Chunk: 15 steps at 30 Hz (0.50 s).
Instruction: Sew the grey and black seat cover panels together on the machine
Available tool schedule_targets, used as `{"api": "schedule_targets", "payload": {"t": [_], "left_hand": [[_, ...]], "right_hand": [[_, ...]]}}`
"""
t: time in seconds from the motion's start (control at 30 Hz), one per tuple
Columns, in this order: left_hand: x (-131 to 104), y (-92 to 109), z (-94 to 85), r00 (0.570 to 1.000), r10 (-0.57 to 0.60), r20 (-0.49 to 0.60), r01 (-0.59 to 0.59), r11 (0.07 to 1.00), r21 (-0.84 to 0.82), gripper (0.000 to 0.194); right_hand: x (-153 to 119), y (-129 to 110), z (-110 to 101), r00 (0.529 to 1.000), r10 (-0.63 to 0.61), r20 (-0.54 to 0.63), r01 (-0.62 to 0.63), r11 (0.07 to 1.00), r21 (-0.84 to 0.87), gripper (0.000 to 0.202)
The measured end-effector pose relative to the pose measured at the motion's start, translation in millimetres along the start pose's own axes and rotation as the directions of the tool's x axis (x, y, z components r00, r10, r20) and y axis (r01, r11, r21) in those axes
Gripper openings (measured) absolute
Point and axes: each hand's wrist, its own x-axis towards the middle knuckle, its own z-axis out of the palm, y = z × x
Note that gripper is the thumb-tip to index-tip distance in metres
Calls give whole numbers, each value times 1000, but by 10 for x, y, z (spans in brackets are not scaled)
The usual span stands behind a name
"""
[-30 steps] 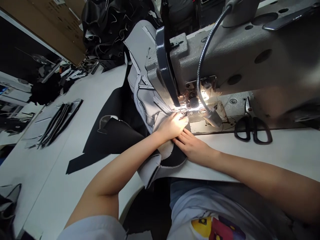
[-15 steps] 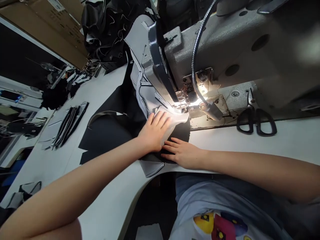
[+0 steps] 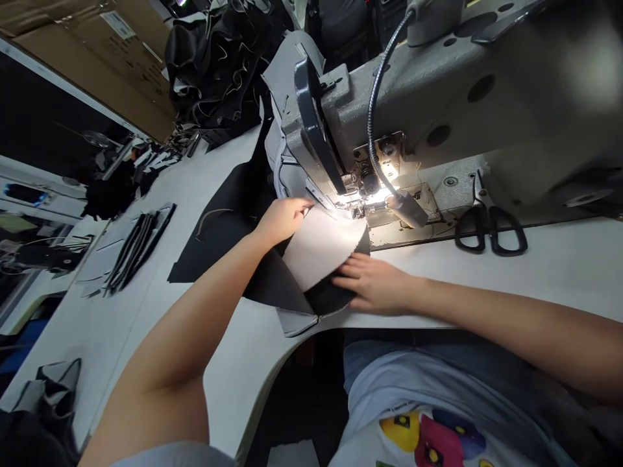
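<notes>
Under the lit needle area of a sewing machine (image 3: 363, 204) lies black fabric with a pale grey backing. A pale fabric flap (image 3: 326, 246) is turned up in front of the presser foot. My left hand (image 3: 282, 220) is closed at the flap's left edge, thumb and fingers pinching the fabric beside the foot. My right hand (image 3: 374, 282) rests with fingers stretched out over the black fabric (image 3: 331, 295), near the flap's right edge. More black fabric (image 3: 219, 240) spreads out left of the machine, partly covered by my left forearm.
Black-handled scissors (image 3: 489, 220) lie at the machine bed's right. A bendy lamp (image 3: 409, 209) hangs by the needle. A stack of cut pieces (image 3: 134, 250) sits on the white table (image 3: 238, 363) at left. A heap of black fabric (image 3: 214, 71) and cardboard boxes (image 3: 92, 58) stand behind.
My left hand has gone from lying flat on the fabric to pinching its edge, further left and up. The pale flap is now more exposed. My right hand has shifted slightly right.
</notes>
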Motion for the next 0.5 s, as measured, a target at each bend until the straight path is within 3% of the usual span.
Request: {"api": "schedule_targets", "payload": {"t": [0.07,0.13,0.2,0.3,0.37,0.43,0.5], "left_hand": [[-56,140,-112,999,7,-43,-5,999,38,42],[-179,420,-175,993,98,-67,-85,982,168,36],[-333,752,-193,966,252,-51,-224,922,317,36],[-495,1131,-149,922,362,133,-386,861,331,45],[-506,1231,-74,919,267,291,-348,895,280,59],[-459,1226,24,912,86,401,-203,944,260,77],[-399,1173,121,872,-30,488,-90,971,220,85]], "right_hand": [[3,112,-40,991,136,-5,-136,988,-68,42],[27,127,-22,984,180,16,-177,979,-99,34],[61,46,49,994,96,48,-93,994,-53,30],[93,-143,183,993,-55,103,49,997,56,27],[94,-230,247,986,-82,148,71,995,77,26],[91,-261,278,983,-75,169,65,996,65,27],[93,-254,282,982,-82,172,76,996,41,29]]}}
